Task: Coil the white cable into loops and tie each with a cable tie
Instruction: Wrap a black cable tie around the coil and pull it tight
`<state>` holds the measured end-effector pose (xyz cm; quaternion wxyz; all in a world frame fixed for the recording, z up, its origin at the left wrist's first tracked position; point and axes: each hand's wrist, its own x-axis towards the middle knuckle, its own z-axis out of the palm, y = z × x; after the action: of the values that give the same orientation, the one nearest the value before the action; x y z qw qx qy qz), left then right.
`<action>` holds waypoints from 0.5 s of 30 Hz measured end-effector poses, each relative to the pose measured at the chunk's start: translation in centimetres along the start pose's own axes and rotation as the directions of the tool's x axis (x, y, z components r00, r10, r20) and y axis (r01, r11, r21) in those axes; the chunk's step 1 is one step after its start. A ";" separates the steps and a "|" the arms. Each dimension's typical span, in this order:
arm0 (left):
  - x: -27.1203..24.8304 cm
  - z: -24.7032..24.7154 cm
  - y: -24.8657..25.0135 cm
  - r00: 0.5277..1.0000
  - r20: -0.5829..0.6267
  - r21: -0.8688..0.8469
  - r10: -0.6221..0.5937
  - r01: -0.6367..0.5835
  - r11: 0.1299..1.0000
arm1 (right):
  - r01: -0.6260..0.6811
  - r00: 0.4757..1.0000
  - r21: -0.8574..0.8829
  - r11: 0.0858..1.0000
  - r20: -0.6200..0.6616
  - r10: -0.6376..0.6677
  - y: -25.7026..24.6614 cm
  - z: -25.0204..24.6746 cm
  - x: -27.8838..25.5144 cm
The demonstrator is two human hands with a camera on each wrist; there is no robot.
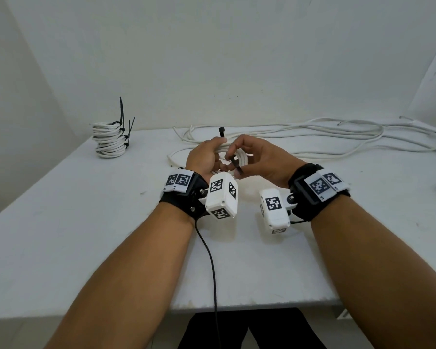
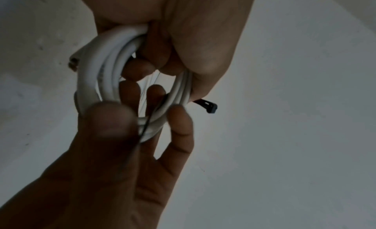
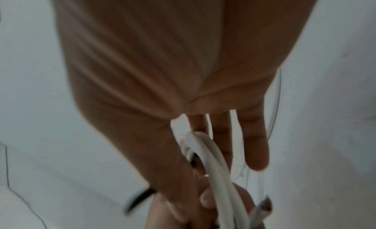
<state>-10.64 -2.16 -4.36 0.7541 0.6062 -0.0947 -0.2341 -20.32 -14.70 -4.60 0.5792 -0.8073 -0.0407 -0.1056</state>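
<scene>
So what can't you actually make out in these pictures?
- Head view: the wrist cameras and both hands hide most of the coil; whether the tie is threaded cannot be told.
- Left wrist view: the right hand is a dark blur over the coil's lower part.
- Right wrist view: the palm fills the frame; the left hand is cut off below.
- Head view: the stack is too small to count.

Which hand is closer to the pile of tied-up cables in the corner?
Left. The left hand is nearer the tied stack, which sits far off to its left. The right hand is farther, beyond the left one.
</scene>
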 end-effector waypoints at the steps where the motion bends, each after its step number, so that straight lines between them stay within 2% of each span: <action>1: 0.0 0.1 0.0 1.000 -0.001 0.003 -0.001 0.001 1.000 | 0.000 0.999 -0.043 0.999 -0.043 -0.002 0.0 0.1 0.1; 4: 0.2 0.2 -0.1 1.000 -0.007 0.010 0.027 -0.026 1.000 | 0.001 0.977 -0.095 0.995 -0.214 -0.022 0.2 0.2 0.7; 6: 0.5 0.2 -0.3 0.998 -0.010 0.037 0.067 -0.067 0.997 | 0.013 0.924 -0.199 0.980 -0.373 -0.088 0.4 -0.3 0.9; 7: 0.6 0.2 -0.5 0.996 -0.006 0.060 0.084 -0.083 0.995 | 0.023 0.901 -0.258 0.966 -0.413 -0.132 0.4 -0.7 1.0; 10: 0.6 0.4 -0.8 0.990 0.025 0.154 0.136 -0.139 0.978 | 0.081 0.904 -0.270 0.959 -0.386 -0.185 0.5 -1.0 0.8; 15: 0.4 0.8 -1.5 0.986 0.089 0.231 0.138 -0.155 0.961 | 0.125 0.905 -0.269 0.955 -0.364 -0.221 0.7 -1.0 0.9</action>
<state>-10.95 -3.26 -5.72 0.6878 0.6744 -0.1935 -0.1862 -19.44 -15.92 -4.75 0.4622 -0.8270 0.0167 -0.3197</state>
